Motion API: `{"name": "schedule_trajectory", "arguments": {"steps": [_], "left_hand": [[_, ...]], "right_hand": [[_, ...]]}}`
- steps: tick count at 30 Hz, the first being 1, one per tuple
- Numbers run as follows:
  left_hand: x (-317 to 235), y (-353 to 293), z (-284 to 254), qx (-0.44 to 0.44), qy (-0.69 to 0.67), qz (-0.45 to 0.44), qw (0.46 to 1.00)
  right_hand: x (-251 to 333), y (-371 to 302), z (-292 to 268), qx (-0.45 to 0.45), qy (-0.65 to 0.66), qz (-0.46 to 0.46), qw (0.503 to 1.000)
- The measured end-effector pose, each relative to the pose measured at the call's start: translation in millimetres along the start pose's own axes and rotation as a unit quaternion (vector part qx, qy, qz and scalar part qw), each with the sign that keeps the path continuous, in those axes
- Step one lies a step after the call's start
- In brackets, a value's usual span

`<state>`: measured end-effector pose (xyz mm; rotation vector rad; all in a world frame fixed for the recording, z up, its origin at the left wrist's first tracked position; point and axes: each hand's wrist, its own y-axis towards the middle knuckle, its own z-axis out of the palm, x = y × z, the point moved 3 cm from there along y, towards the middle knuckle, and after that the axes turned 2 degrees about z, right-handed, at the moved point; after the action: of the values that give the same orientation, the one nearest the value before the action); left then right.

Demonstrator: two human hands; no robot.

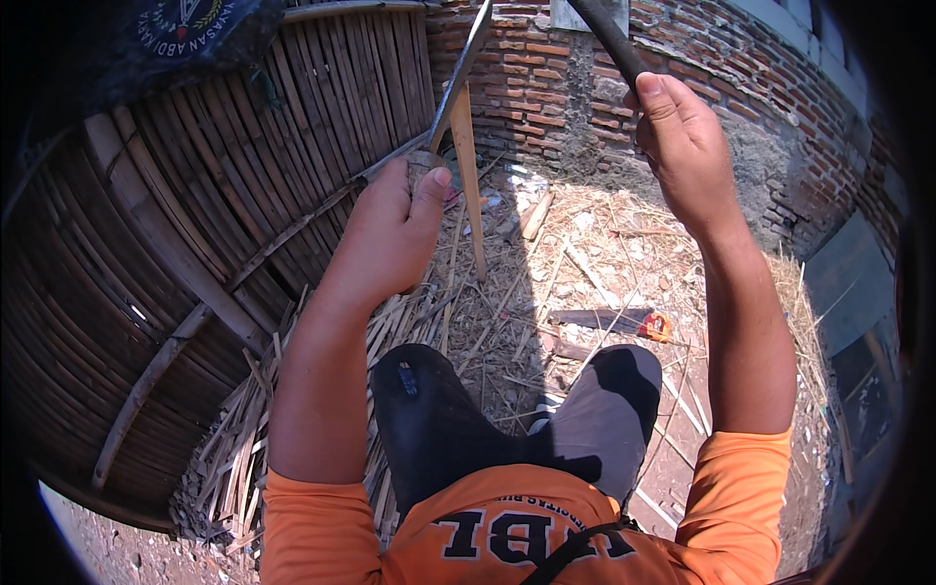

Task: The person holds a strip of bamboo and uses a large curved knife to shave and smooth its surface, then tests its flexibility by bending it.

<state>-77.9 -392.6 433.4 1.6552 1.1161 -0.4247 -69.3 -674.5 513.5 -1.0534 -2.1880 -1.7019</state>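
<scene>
My left hand is closed around the brown handle of a long-bladed knife, a machete by its look. Its grey blade points up and its tip passes out of the top of the head view. Beside the blade, a light bamboo slat stands nearly upright; I cannot tell what supports it. My right hand is raised, with its fingers wrapped round a dark rod that slants up and left. The rod's far end is cut off by the top edge.
A handsaw with an orange handle lies on ground littered with bamboo scraps. Split bamboo strips pile up along the bamboo wall at left. A brick wall stands ahead, and a grey panel leans at right. My knees are below.
</scene>
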Motion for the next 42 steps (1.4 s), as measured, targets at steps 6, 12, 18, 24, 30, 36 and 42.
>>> {"name": "schedule_trajectory", "arguments": {"steps": [6, 12, 18, 24, 30, 36, 42], "left_hand": [[0.2, -0.2, 4.2, -0.001, -0.005, -0.002, 1.000], [1.9, -1.7, 13.2, -0.019, 0.006, 0.000, 1.000], [4.6, -2.8, 22.2, -0.025, -0.008, 0.012, 1.000], [7.2, -1.7, 26.7, -0.041, 0.019, 0.004, 0.999], [13.6, 3.6, 24.6, -0.059, 0.016, 0.001, 0.998], [4.3, 0.1, 35.5, -0.054, 0.014, -0.014, 0.998], [9.4, 1.3, 42.5, -0.057, 0.014, -0.007, 0.998]], "right_hand": [[-13.8, -2.7, 7.8, 0.055, -0.058, 0.050, 0.996], [-0.2, -3.0, 5.3, -0.012, 0.001, -0.044, 0.999], [-5.0, 1.5, 8.0, 0.050, -0.054, 0.016, 0.997], [-3.6, -6.4, 10.5, 0.015, -0.005, -0.010, 1.000], [-8.4, 0.9, 2.8, 0.024, -0.012, -0.009, 1.000], [-9.8, 5.9, 15.0, 0.050, -0.093, -0.026, 0.994], [15.3, 4.9, 8.7, 0.007, -0.014, -0.055, 0.998]]}}
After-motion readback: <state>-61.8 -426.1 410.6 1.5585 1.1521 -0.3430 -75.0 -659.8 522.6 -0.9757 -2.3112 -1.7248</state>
